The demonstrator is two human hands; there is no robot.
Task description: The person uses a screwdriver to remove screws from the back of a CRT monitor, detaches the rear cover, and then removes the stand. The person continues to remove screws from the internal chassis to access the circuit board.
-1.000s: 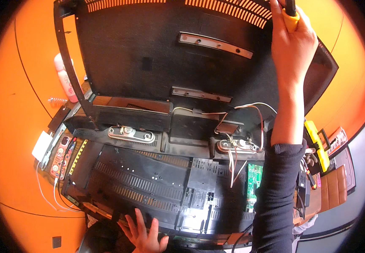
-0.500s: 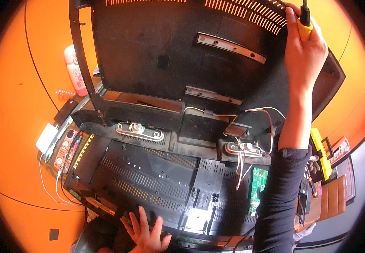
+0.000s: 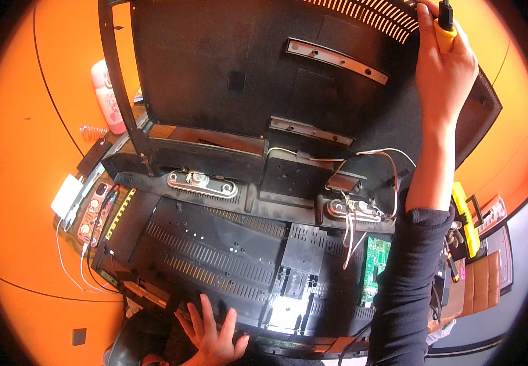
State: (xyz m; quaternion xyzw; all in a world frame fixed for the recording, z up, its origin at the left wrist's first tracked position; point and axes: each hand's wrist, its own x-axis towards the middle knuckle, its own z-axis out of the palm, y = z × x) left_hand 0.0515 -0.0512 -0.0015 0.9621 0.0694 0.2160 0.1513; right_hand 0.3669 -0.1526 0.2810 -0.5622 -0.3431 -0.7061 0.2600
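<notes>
A large black back cover, apparently from a television, is tilted up above a black perforated chassis. At the cover's upper right corner my right hand grips its edge, and a screwdriver with a yellow and black handle is held in the same hand. My left hand is open, fingers spread, by the chassis's near edge. Two oval speakers, the left one and the right one, sit along the cover's lower edge. Thin wires run from the right speaker. A green circuit board shows beside my right sleeve.
Left of the chassis are a phone in a patterned case, white cables and a white box. A pink and white bottle stands farther back. On the right are a yellow object and a brown chair back.
The cover and my right hand on it have shifted very slightly, the cover tipping a little farther back. My left hand stays almost in place, still spread.
</notes>
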